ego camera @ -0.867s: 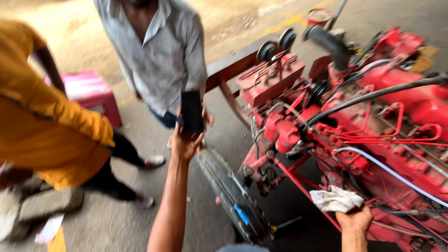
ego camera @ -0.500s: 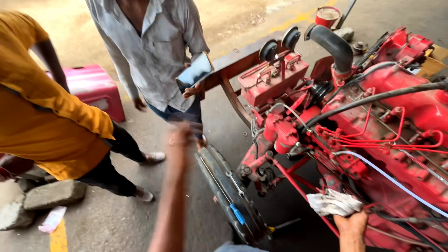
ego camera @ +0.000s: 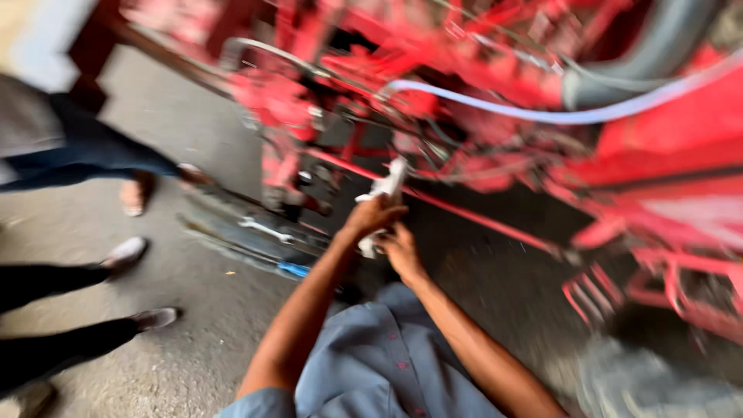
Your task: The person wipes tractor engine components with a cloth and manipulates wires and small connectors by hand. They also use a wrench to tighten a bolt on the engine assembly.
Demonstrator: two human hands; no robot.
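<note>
1. Left hand (ego camera: 373,217): fingers clenched around white rag (ego camera: 385,193), just below red engine (ego camera: 480,101).
2. Right hand (ego camera: 398,246): fingers grasping rag's lower end.
3. Wrench (ego camera: 265,229): left of engine, on floor.

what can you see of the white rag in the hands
The white rag looks like crumpled, soft cloth, blurred by motion. It is bunched into a long twist that runs from below the hands up toward the red engine. The left hand closes around its middle from above; the right hand meets it at the lower end, where a bit of cloth pokes out. Its upper tip lies against or just before the engine's red tubing; the blur hides which.
</note>
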